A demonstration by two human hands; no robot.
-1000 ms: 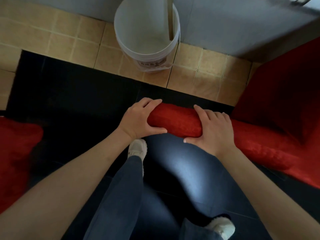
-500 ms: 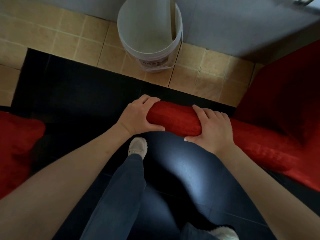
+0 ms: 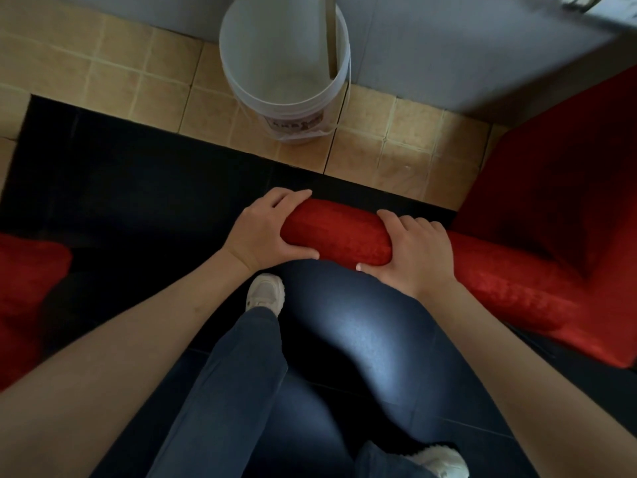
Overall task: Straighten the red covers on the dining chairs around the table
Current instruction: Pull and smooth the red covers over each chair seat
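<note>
A chair in a red cover (image 3: 510,274) stands at the right, seen from above; its padded top edge runs from the middle of the view to the right. My left hand (image 3: 265,232) grips the left end of that top edge, fingers curled over the far side and thumb on the near side. My right hand (image 3: 410,250) grips the same edge a little further right, fingers over the top. The red seat (image 3: 565,188) lies beyond the edge at the right. Another red-covered chair (image 3: 24,298) shows partly at the left border.
A white plastic bucket (image 3: 286,63) with a stick in it stands on beige tiles against the grey wall, straight ahead. A black glossy floor area (image 3: 138,194) lies under my feet. My legs in dark trousers and white shoes are below the hands.
The view has shifted slightly, so the bucket and tiles sit a bit lower and further right in the frame. Both hands keep the same grip on the red chair top.
</note>
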